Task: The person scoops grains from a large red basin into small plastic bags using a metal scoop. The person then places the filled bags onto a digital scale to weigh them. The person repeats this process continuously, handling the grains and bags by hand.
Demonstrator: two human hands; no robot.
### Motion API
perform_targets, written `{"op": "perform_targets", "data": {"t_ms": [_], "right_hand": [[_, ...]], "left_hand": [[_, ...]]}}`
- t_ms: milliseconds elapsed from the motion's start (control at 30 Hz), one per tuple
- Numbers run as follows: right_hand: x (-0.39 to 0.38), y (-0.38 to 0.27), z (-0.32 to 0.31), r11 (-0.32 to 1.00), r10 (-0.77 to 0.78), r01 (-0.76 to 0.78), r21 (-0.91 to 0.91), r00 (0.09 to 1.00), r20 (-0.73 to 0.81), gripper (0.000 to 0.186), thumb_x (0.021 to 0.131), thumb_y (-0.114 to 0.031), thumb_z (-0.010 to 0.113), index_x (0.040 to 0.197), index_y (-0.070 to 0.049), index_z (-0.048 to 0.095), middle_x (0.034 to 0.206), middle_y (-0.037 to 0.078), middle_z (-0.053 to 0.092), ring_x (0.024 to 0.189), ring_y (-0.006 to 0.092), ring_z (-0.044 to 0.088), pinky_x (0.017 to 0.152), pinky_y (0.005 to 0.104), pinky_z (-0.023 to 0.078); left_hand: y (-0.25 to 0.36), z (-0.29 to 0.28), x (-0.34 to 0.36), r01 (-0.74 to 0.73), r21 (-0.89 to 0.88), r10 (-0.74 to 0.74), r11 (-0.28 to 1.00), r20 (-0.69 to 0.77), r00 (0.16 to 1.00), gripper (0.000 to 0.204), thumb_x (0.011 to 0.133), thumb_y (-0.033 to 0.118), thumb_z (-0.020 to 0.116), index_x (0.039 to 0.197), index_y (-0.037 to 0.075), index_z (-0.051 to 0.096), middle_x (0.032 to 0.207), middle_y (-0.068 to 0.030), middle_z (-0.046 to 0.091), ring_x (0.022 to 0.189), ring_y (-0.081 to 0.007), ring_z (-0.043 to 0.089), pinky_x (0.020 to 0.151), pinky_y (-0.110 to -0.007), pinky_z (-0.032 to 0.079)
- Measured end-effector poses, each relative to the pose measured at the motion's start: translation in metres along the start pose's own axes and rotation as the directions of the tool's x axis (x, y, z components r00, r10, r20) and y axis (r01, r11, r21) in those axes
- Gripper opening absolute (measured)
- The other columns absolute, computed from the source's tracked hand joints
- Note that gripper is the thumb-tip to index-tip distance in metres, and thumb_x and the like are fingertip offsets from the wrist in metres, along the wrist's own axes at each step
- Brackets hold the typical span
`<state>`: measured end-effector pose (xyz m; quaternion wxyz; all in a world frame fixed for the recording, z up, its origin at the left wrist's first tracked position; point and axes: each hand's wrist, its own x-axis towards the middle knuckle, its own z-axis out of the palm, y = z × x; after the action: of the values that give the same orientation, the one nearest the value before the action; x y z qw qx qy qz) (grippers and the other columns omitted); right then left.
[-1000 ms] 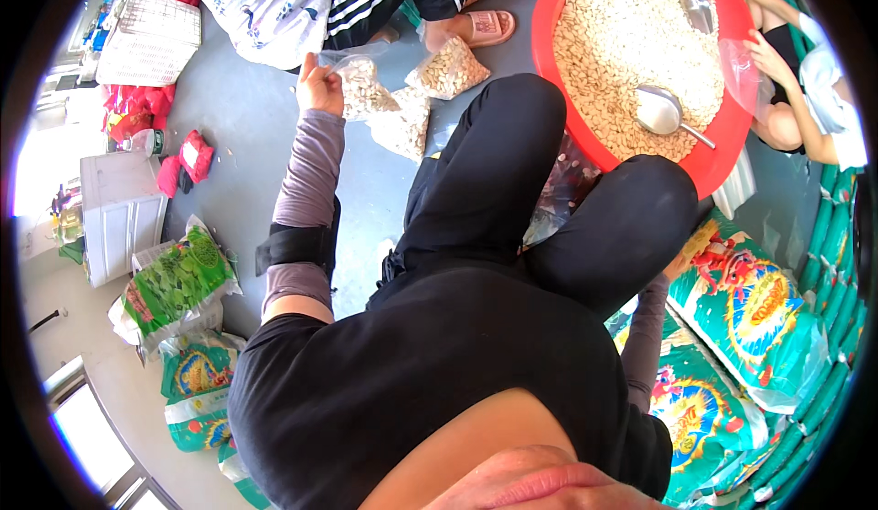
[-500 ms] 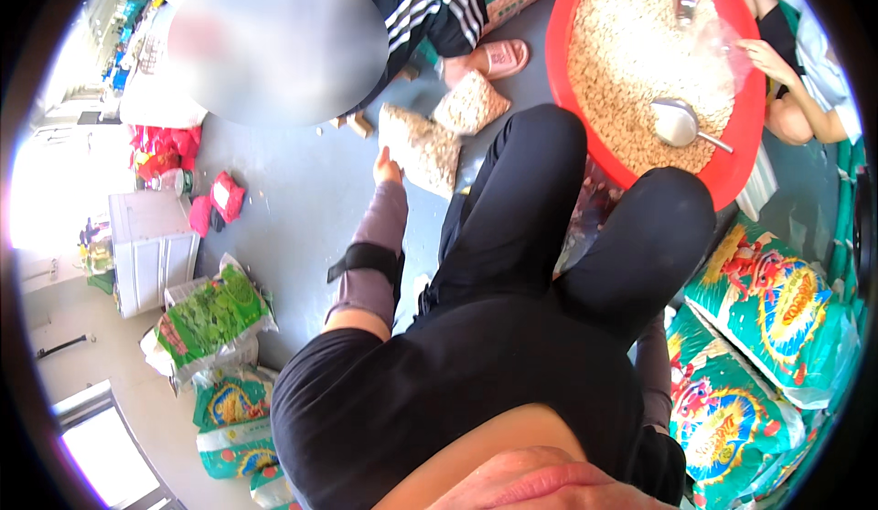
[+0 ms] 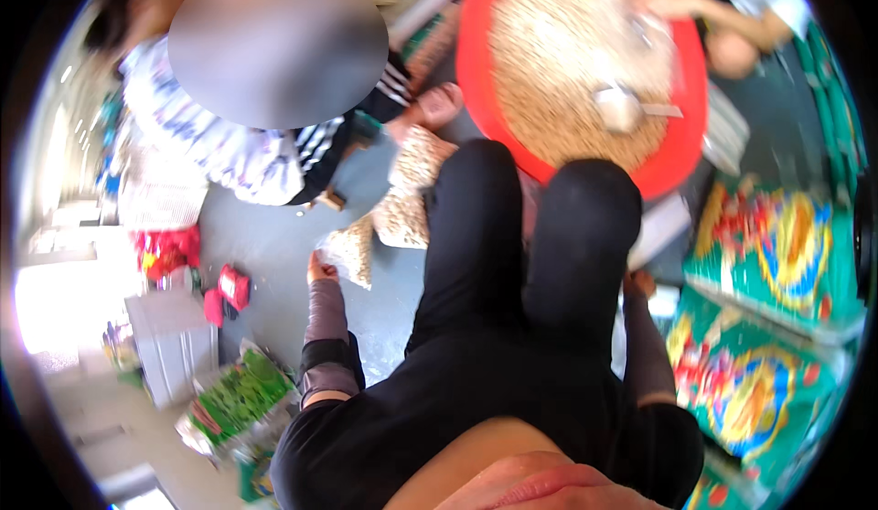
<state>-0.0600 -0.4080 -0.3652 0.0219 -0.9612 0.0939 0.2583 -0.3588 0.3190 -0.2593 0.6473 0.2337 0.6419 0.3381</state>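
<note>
My left hand (image 3: 322, 270) is out to the left of my legs, its fingers closed on the top of a clear plastic bag (image 3: 354, 252) filled with small pale pieces. Right beside it two similar filled bags, a middle one (image 3: 402, 217) and a farther one (image 3: 421, 157), lie near my left knee. My right hand (image 3: 640, 283) is low beside my right thigh, next to a white object; blur hides what its fingers do. Beyond my knees stands a big red tub (image 3: 480, 85) full of the same pale pieces, with a metal scoop (image 3: 619, 109) resting in them.
A co-worker's arm (image 3: 709, 11) reaches into the tub from the far right. Another person in a patterned top (image 3: 229, 158) sits at far left. Green printed sacks (image 3: 768, 254) are stacked at my right. A grey cabinet (image 3: 169, 336) and a green-white package (image 3: 242, 396) stand left.
My view has turned, so the tub sits farther left. My left hand has drawn back with a bag, now apart from the other two. My right hand has come into view.
</note>
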Motion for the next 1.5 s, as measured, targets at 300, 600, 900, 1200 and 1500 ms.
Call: {"op": "perform_targets", "data": {"t_ms": [300, 600, 900, 1200, 1500], "right_hand": [[0.024, 0.016, 0.018, 0.963, 0.01, 0.124, 0.24, 0.872, -0.49, 0.014, 0.078, -0.02, 0.055, 0.087, -0.011, 0.062, 0.092, 0.01, 0.061, 0.089, 0.0324, 0.055, 0.081, 0.0433, 0.043], [0.058, -0.025, -0.016, 0.911, -0.253, 0.385, 0.148, 0.804, -0.538, 0.056, 0.065, -0.021, 0.074, 0.116, -0.01, 0.052, 0.115, 0.012, 0.051, 0.105, 0.0319, 0.047, 0.091, 0.0415, 0.04], [0.077, -0.003, -0.04, 0.88, -0.475, 0.472, -0.052, 0.874, -0.1, 0.017, 0.083, -0.019, 0.052, 0.084, -0.01, 0.066, 0.095, 0.01, 0.062, 0.091, 0.0277, 0.058, 0.08, 0.04, 0.045], [0.051, 0.025, -0.181, 0.914, -0.251, 0.398, -0.079, 0.402, -0.881, 0.023, 0.091, -0.027, 0.048, 0.093, -0.007, 0.059, 0.077, 0.016, 0.06, 0.066, 0.0359, 0.057, 0.059, 0.0464, 0.045], [-0.129, -0.159, -0.397, 0.276, -0.47, 0.908, 0.314, 0.413, -0.78, 0.021, 0.089, -0.026, 0.055, 0.09, -0.006, 0.058, 0.07, 0.016, 0.06, 0.064, 0.0323, 0.06, 0.057, 0.0357, 0.046]], "left_hand": [[-0.093, -0.051, -0.044, 0.057, 0.173, -0.068, 0.983, 0.059, 0.996, 0.022, 0.088, 0.033, 0.054, 0.101, 0.016, 0.059, 0.056, 0.0068, 0.046, 0.041, -0.004, 0.034, 0.035, -0.017, 0.025], [-0.086, -0.008, -0.118, 0.008, 0.944, -0.314, 0.329, 0.101, 0.944, 0.033, 0.089, 0.029, 0.055, 0.117, 0.013, 0.056, 0.096, 0.0007, 0.061, 0.049, -0.005, 0.047, 0.037, -0.018, 0.033], [-0.045, 0.022, -0.071, -0.657, 0.372, -0.328, -0.655, 0.644, 0.691, 0.023, 0.081, 0.008, 0.055, 0.103, 0.006, 0.059, 0.112, -0.0106, 0.059, 0.086, -0.0253, 0.064, 0.076, -0.035, 0.052], [-0.067, 0.147, -0.198, -0.936, 0.344, 0.45, 0.08, 0.825, 0.342, 0.023, 0.087, 0.015, 0.052, 0.106, 0.005, 0.061, 0.091, -0.0141, 0.066, 0.068, -0.0196, 0.065, 0.064, -0.03, 0.05], [-0.083, 0.292, -0.471, -0.681, -0.231, 0.112, 0.695, 0.97, -0.215, 0.034, 0.091, 0.02, 0.053, 0.115, -0.004, 0.053, 0.106, -0.0126, 0.062, 0.098, -0.0176, 0.057, 0.087, -0.027, 0.043]]}}
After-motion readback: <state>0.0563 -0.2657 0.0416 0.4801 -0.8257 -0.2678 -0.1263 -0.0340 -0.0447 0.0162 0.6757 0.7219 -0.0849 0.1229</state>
